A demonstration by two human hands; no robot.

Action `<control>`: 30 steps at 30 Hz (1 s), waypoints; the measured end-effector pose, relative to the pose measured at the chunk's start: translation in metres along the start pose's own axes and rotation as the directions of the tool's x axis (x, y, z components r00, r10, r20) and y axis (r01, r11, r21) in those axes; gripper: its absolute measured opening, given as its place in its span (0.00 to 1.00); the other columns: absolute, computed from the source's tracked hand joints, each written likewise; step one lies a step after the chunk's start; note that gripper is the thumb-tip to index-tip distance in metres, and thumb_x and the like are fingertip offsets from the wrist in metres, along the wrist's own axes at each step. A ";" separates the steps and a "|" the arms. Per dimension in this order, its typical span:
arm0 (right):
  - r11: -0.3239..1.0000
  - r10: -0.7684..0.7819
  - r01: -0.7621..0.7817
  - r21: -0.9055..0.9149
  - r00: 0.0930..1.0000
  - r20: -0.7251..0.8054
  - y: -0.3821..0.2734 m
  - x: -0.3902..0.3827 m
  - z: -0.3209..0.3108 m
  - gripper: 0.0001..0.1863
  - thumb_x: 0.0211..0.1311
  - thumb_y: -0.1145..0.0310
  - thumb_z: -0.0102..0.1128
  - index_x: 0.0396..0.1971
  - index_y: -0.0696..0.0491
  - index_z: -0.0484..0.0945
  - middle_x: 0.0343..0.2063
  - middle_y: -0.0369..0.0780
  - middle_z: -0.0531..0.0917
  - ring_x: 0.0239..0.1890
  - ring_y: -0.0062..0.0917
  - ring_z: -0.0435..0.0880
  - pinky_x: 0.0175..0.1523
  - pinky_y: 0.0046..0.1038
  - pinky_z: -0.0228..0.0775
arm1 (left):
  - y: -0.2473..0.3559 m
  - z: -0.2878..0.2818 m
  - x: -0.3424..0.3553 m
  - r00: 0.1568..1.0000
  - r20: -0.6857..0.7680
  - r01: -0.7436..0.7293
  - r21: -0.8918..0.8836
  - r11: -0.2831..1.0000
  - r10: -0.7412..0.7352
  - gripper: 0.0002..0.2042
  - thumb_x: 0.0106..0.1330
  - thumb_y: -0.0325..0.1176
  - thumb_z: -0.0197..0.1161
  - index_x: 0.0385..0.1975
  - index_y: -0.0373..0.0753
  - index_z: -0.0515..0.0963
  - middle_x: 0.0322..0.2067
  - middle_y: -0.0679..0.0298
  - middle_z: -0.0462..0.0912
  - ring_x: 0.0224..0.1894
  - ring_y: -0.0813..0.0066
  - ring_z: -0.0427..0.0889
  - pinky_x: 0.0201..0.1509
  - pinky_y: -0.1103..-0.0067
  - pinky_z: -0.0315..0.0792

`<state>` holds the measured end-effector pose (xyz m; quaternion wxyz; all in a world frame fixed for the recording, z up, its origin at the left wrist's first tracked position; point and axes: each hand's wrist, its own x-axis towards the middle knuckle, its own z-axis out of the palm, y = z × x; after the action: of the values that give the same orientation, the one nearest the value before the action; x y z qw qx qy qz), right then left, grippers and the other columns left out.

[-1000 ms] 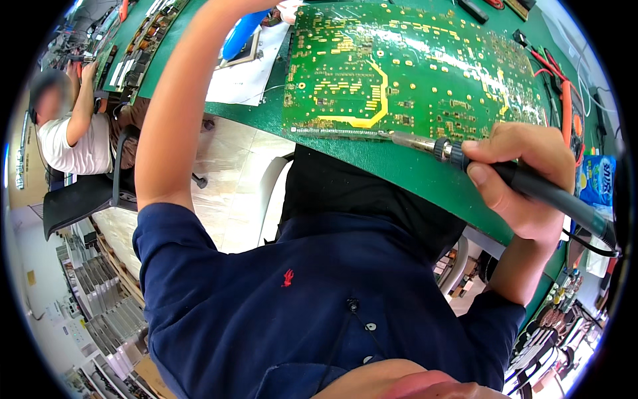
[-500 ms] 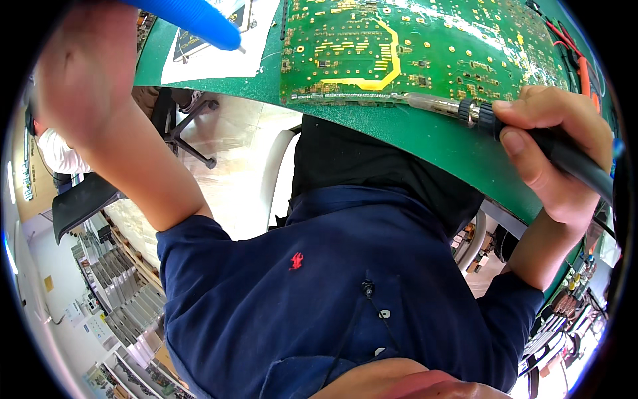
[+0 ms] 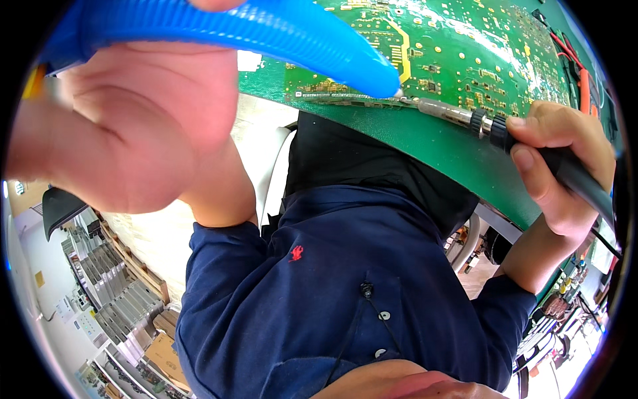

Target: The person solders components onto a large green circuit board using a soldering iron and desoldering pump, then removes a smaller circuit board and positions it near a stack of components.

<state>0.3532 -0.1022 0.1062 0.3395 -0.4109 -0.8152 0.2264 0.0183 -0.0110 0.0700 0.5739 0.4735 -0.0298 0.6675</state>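
My right hand [image 3: 565, 159] grips a soldering iron [image 3: 458, 116] by its dark handle, fingers wrapped round it. The iron's tip rests at the near edge of a large green circuit board [image 3: 458, 50], on a row of silvery solder joints [image 3: 332, 98]. My left hand [image 3: 153, 120] is closed round a blue, ribbed solder sucker [image 3: 286, 43], large and close to the camera. Its pale nozzle meets the board's edge right beside the iron's tip; whether they touch I cannot tell. The sucker's body covers the board's left part.
The board lies on a green-topped bench [image 3: 425, 146] whose near edge runs just before my lap. Red and black test leads [image 3: 583, 86] lie at the right. A cable trails from the iron. Shelves [image 3: 119, 299] stand behind at lower left, and a white chair arm [image 3: 269, 173] is beside me.
My left hand has swung in from the upper left, bringing the solder sucker's nozzle down to the iron's tip. The right hand and iron have shifted only slightly down and right.
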 end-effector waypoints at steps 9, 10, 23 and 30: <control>0.998 -0.048 0.047 0.037 0.999 0.023 0.004 0.000 0.001 0.11 0.48 0.79 0.64 0.33 0.67 0.77 0.22 0.43 0.76 0.23 0.23 0.70 0.29 0.24 0.58 | -0.012 -0.001 -0.005 1.000 0.012 0.018 -0.037 0.999 -0.018 0.21 0.77 0.46 0.42 0.47 0.31 0.69 0.32 0.60 0.73 0.35 0.72 0.74 0.43 0.74 0.71; 0.999 -0.045 0.044 0.028 0.999 0.030 0.004 0.000 0.000 0.11 0.48 0.79 0.64 0.33 0.67 0.77 0.22 0.43 0.76 0.23 0.23 0.70 0.29 0.24 0.58 | -0.013 0.000 -0.005 1.000 0.016 0.023 -0.044 0.999 -0.022 0.21 0.77 0.47 0.42 0.47 0.31 0.69 0.33 0.60 0.74 0.35 0.71 0.74 0.43 0.74 0.71; 1.000 -0.026 0.026 0.003 1.000 0.010 0.006 -0.001 0.000 0.11 0.47 0.77 0.65 0.32 0.66 0.79 0.23 0.44 0.78 0.22 0.23 0.71 0.29 0.24 0.59 | -0.034 0.004 0.028 0.966 0.133 0.236 -0.110 0.966 -0.221 0.21 0.77 0.48 0.40 0.42 0.32 0.70 0.33 0.59 0.74 0.36 0.68 0.75 0.45 0.70 0.71; 0.997 -0.074 0.074 -0.015 0.997 0.006 0.007 0.001 0.000 0.11 0.47 0.79 0.64 0.32 0.66 0.79 0.21 0.42 0.76 0.21 0.22 0.70 0.27 0.24 0.57 | -0.054 0.016 0.051 0.918 0.208 0.364 -0.095 0.927 -0.339 0.22 0.77 0.48 0.40 0.39 0.33 0.71 0.33 0.58 0.74 0.36 0.66 0.75 0.47 0.68 0.71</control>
<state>0.3564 -0.0978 0.1016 0.3421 -0.3823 -0.8326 0.2086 0.0757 0.0359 0.0856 0.7090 0.4932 -0.0423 0.5023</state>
